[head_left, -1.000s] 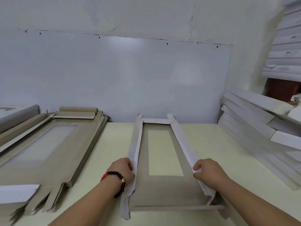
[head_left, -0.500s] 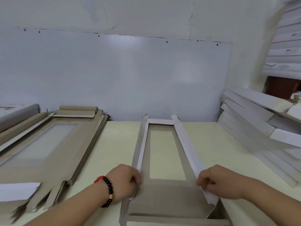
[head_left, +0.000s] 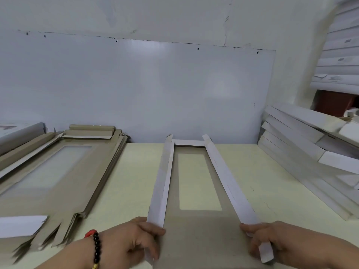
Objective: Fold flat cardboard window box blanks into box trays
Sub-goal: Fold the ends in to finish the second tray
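The left hand [head_left: 134,241] and right hand [head_left: 272,241] are gripping the box blank's [head_left: 196,239] long side walls [head_left: 161,183] at the table's [head_left: 126,181] near centre, folding them upright; locking the end flaps likely follows.

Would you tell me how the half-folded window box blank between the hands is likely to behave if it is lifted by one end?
The blank is long, thin board, so it would probably sag. Its big window cut-out likely weakens the middle. The raised side flaps, gripped by the left hand and right hand, may stiffen it somewhat.
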Motion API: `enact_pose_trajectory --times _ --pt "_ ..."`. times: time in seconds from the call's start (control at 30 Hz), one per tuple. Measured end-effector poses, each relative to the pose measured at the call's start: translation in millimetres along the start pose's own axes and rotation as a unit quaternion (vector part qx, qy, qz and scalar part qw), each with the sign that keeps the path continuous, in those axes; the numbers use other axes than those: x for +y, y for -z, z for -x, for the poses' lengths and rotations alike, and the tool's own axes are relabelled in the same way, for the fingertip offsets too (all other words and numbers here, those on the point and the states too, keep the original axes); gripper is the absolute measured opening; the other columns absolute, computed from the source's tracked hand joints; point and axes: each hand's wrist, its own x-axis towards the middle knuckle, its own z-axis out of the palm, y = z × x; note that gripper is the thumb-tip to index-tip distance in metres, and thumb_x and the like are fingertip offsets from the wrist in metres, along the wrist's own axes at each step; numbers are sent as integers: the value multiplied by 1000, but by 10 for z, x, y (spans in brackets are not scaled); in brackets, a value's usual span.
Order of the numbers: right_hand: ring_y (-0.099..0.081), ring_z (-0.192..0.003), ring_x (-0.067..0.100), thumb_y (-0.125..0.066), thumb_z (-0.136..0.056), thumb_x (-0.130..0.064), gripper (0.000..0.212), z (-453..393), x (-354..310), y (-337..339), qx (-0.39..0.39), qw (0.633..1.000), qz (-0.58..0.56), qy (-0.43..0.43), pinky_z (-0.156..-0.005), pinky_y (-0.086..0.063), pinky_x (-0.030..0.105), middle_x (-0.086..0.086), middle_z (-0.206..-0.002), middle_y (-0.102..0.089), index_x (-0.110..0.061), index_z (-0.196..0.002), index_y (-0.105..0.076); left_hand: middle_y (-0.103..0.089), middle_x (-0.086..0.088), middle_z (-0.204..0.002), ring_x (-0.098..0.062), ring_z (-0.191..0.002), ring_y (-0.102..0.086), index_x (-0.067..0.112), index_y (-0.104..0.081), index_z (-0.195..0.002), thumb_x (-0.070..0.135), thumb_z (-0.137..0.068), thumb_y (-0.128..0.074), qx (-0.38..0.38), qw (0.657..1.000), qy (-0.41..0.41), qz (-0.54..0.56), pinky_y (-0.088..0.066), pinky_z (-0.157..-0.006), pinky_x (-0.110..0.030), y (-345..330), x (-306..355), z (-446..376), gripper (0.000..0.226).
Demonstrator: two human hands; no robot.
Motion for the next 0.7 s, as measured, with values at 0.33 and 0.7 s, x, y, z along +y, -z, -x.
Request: enact_pose_trajectory --times 0.33,0.7 --pt "-27 -129 -23 -46 -94 -20 22 30 -66 116 3 983 -152 -105 -108 -28 12 -38 -128 -50 -31 -95 -65 -52 26 -116 3 -131 -36 25 -72 -107 24 -95 -53 -27 971 -158 -179 -34 -106 -22 126 -19 47 22" --pt "-56 -85 10 -42 -94 -46 22 -218 -283 -36 65 960 -45 -269 -77 -44 24 -7 -100 -66 -36 -111 -52 -56 21 -112 4 -116 -44 32 -76 -97 30 -90 -57 -55 971 -154 -176 -36 -98 -17 94 45 -9 20"
